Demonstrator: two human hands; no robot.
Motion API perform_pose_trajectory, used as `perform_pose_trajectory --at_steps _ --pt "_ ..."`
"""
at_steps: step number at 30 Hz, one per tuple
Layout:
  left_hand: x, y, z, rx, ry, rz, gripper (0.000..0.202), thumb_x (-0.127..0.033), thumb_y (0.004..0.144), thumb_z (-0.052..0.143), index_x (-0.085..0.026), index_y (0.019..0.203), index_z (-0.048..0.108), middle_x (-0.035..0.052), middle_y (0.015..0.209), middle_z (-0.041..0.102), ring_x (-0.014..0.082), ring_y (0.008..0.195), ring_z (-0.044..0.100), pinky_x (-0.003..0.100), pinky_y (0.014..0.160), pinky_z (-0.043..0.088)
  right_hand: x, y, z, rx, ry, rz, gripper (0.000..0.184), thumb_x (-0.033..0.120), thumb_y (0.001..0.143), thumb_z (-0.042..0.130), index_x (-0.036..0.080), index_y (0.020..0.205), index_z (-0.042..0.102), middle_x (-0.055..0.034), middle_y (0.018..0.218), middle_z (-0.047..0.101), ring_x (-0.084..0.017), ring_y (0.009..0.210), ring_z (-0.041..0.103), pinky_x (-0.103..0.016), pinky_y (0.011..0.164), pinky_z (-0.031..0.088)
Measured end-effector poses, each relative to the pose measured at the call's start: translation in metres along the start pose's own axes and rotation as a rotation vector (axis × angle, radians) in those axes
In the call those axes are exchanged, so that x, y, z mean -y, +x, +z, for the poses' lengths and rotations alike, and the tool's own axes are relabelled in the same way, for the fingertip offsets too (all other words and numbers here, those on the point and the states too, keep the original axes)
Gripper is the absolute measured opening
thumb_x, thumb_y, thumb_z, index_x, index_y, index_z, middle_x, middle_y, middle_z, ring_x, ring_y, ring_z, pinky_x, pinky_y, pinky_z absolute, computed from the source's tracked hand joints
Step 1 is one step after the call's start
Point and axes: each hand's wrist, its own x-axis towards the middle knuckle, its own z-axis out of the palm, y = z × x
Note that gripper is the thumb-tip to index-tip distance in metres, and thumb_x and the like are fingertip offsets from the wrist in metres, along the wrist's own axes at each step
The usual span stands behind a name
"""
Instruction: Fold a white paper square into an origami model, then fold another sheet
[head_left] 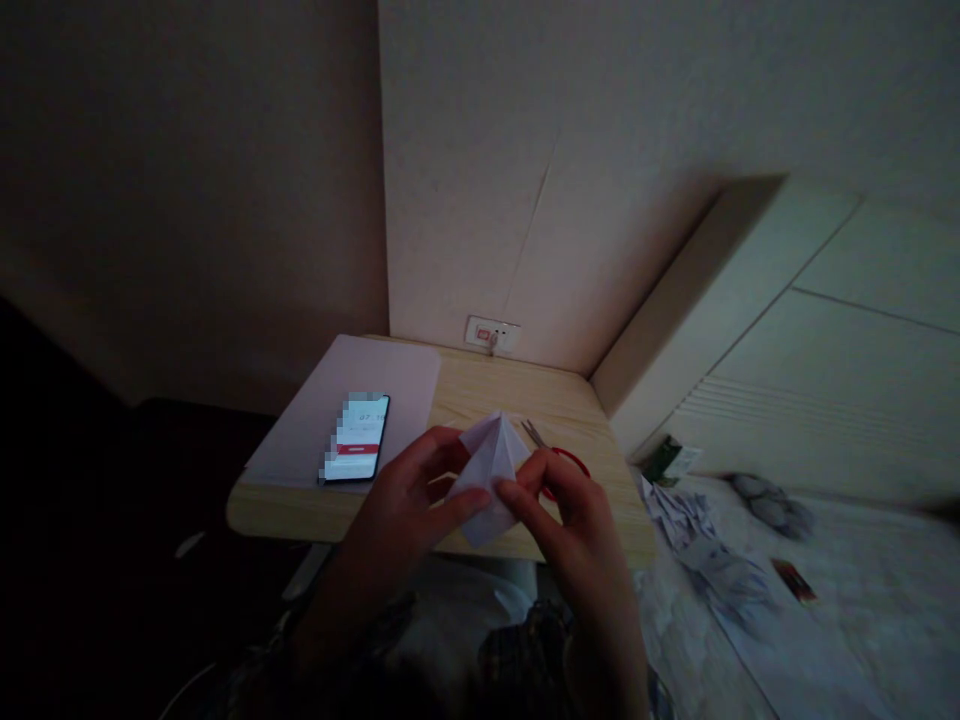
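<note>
Folded paper [492, 464], long axis toward the wall [472, 200]

Left hand [409, 495] and right hand [574, 505] touch it, fingers pinched on opposite sides

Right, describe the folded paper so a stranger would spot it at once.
Find the light wood-grain tabletop against the wall. Over its front part, the left hand and right hand hold the folded white paper between them. Its creased, pointed shape sets it apart from the flat sheet under the smartphone.
</note>
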Motion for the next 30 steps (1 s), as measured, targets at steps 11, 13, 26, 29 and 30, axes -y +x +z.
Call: perform_pose_trajectory --at_steps 11,13,26,29,30 --pt "0.006 0.006 -0.001 -0.019 -0.051 0.022 0.025 -0.02 0.065 0.076 -0.018 0.085 0.062 0.0003 0.083 0.07 0.016 0.083 0.066 0.021 0.068 0.052 -0.014 0.002 0.0 0.04 0.046 0.013 0.021 0.036 0.081 0.066 0.021 0.068 0.06 0.0007 0.065 0.061 -0.015 0.063 0.056 -0.027 0.06 0.043" --pt "0.005 0.005 -0.001 -0.038 -0.046 0.005 0.027 -0.021 0.065 0.076 -0.019 0.087 0.062 -0.0001 0.082 0.069 0.0157 0.081 0.066 0.022 0.068 0.052 -0.013 0.001 0.001 0.031 0.023 0.008 0.025 0.037 0.08 0.066 0.021 0.063 0.057 0.0014 0.062 0.058 -0.014 0.061 0.054 -0.027 0.059 0.042" --pt "0.005 0.005 -0.001 0.057 0.009 -0.037 0.018 -0.022 0.069 0.076 -0.018 0.075 0.06 -0.0039 0.071 0.066 0.0116 0.073 0.063 0.018 0.066 0.049 -0.018 0.001 0.003 0.068 0.089 0.093 0.019 0.035 0.079 0.067 0.02 0.069 0.06 0.0018 0.065 0.057 -0.015 0.066 0.053 -0.026 0.063 0.04" --pt "0.007 0.006 -0.001 0.071 0.036 -0.057 0.022 -0.02 0.069 0.076 -0.019 0.081 0.058 -0.0011 0.082 0.069 0.0147 0.083 0.066 0.021 0.072 0.05 -0.019 0.004 0.005 0.045 0.097 0.082 0.016 0.035 0.079 0.066 0.021 0.072 0.062 0.0012 0.066 0.059 -0.016 0.065 0.055 -0.026 0.06 0.04" --pt "0.006 0.005 -0.001 0.06 0.05 -0.052 0.024 -0.021 0.068 0.076 -0.02 0.082 0.057 -0.0007 0.083 0.069 0.0156 0.084 0.066 0.022 0.073 0.051 -0.017 0.005 0.006 0.037 0.097 0.072 0.015 0.034 0.079 0.066 0.021 0.072 0.062 0.0014 0.066 0.06 -0.016 0.066 0.055 -0.026 0.06 0.041"
